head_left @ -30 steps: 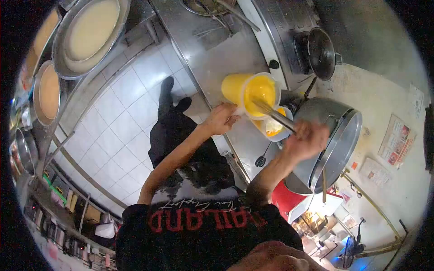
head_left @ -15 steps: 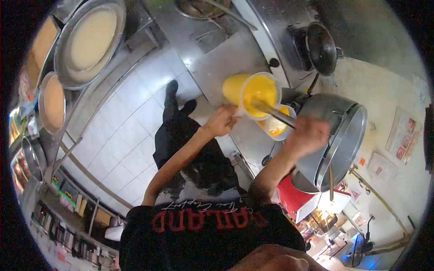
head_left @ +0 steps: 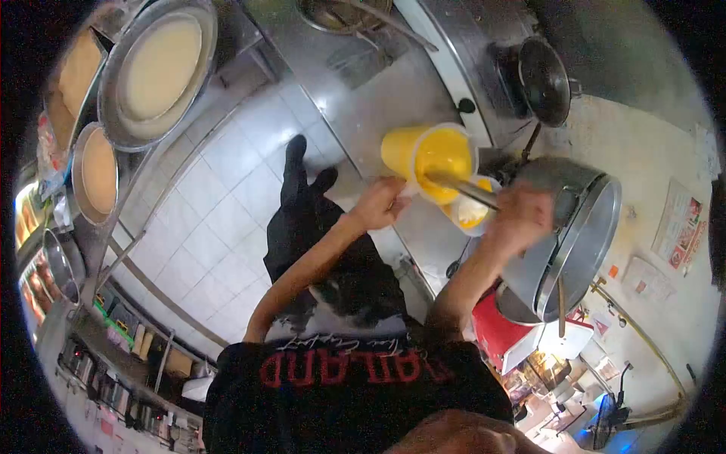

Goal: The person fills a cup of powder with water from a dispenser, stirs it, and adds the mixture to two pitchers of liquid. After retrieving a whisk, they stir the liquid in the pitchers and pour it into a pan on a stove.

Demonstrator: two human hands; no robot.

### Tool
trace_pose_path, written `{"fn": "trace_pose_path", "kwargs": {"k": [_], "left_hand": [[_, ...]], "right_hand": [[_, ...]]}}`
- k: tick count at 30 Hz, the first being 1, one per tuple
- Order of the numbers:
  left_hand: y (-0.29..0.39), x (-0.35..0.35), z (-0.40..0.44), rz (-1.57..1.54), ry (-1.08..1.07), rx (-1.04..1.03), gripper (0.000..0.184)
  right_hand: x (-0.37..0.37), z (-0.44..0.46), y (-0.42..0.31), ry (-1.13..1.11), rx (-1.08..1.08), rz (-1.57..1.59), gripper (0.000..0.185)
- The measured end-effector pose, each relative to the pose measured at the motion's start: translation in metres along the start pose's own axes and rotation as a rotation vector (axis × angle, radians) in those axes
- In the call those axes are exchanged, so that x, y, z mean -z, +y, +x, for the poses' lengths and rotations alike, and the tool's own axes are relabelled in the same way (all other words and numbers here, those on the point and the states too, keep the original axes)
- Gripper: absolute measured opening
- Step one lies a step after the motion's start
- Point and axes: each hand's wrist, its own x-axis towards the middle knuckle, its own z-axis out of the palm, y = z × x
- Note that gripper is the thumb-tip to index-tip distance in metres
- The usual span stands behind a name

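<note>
A translucent pitcher of yellow liquid (head_left: 404, 148), which looks like beaten egg, stands on the metal counter. My left hand (head_left: 380, 203) is closed at the pitcher's near side, on what seems to be its handle. My right hand (head_left: 524, 217), smeared by motion, is wrapped round a metal utensil (head_left: 463, 188) that slants down into the liquid. The utensil's lower end is hidden in the yellow, so its kind does not show. Close beside the pitcher, under the utensil, sits a smaller white container (head_left: 472, 216) with yellow and white contents.
A large metal pot (head_left: 616, 227) stands to the right, a wooden stick in it. A dark pan (head_left: 543, 82) sits on the stove behind. At left are a wide bowl of pale liquid (head_left: 161, 68) and a smaller bowl of orange-tan liquid (head_left: 99, 175). A wok (head_left: 333, 17) lies at the top.
The whole view has shifted slightly. The utensil stays in the yellow liquid, its blur and slightly altered angle showing movement of my right hand. My left hand keeps its place at the pitcher.
</note>
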Motion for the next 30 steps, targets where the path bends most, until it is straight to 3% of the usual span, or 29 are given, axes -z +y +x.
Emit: {"fn": "trace_pose_path", "kwargs": {"k": [1, 4, 5, 7, 9, 10, 14, 15, 17, 20, 23, 27, 29, 30], "left_hand": [[-0.003, 0.0, 0.0, 0.002, -0.014, 0.001, 0.027], [-0.013, -0.001, 0.002, -0.073, -0.06, 0.07, 0.03], [-0.012, -0.005, -0.001, -0.117, -0.085, 0.114, 0.03], [-0.019, -0.006, 0.007, -0.02, -0.047, 0.002, 0.029], [-0.018, -0.007, 0.001, 0.008, -0.01, -0.023, 0.029], [-0.017, -0.008, -0.001, -0.012, 0.011, -0.012, 0.029], [-0.005, 0.001, 0.003, 0.005, -0.081, 0.056, 0.032], [-0.009, 0.002, 0.005, -0.001, -0.097, 0.038, 0.032], [-0.016, -0.002, 0.003, -0.019, -0.121, 0.017, 0.032], [-0.018, -0.006, 0.004, -0.001, -0.009, 0.034, 0.028], [-0.011, -0.003, 0.001, 0.058, -0.062, 0.068, 0.03], [-0.003, 0.007, 0.009, -0.007, -0.068, 0.032, 0.03], [-0.011, 0.0, 0.005, -0.039, -0.039, 0.004, 0.029], [-0.019, -0.002, 0.006, -0.005, -0.026, 0.013, 0.028]], "right_hand": [[0.006, 0.002, -0.02, 0.092, -0.093, 0.153, 0.024], [0.012, -0.03, 0.073, -0.077, 0.164, -0.482, 0.021], [0.006, -0.026, 0.063, -0.065, 0.133, -0.34, 0.02], [-0.005, -0.019, 0.04, -0.032, 0.082, -0.05, 0.019], [0.022, -0.003, -0.008, -0.063, -0.015, 0.462, 0.02], [0.009, -0.021, 0.016, 0.146, 0.101, 0.114, 0.022], [-0.026, -0.031, 0.037, 0.086, -0.067, -0.077, 0.023], [-0.01, -0.01, 0.009, 0.067, -0.086, 0.065, 0.023], [0.001, -0.003, -0.002, 0.234, -0.007, 0.158, 0.024], [-0.001, 0.0, 0.005, 0.143, 0.001, 0.142, 0.023], [-0.003, -0.005, 0.023, 0.034, -0.013, 0.119, 0.023], [-0.02, -0.031, 0.052, 0.194, 0.027, -0.018, 0.022], [-0.038, -0.022, 0.027, 0.15, -0.502, 0.103, 0.025], [-0.033, -0.007, 0.025, 0.102, -0.3, 0.062, 0.026]]}}
